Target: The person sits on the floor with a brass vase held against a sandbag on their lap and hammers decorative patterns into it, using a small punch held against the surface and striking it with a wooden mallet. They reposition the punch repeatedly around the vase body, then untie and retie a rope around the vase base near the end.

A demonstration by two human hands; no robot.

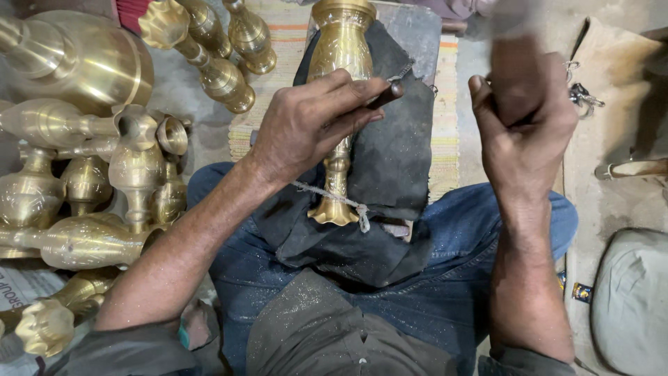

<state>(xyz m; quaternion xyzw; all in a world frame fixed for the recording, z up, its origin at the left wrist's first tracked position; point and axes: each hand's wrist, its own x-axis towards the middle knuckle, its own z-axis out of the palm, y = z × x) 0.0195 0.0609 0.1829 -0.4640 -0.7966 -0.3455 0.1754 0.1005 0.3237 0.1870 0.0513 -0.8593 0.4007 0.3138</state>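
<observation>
Vase of engraved brass lies on dark cloth, seemingly tied.

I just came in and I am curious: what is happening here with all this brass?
A seated person works on a brass vase lying on a dark cloth across the lap, its stem tied with a string. The left hand presses a thin metal tool against the vase. The right hand is raised, gripping a blurred dark wooden piece, probably a mallet. More brass vases lie piled on the person's left.
</observation>
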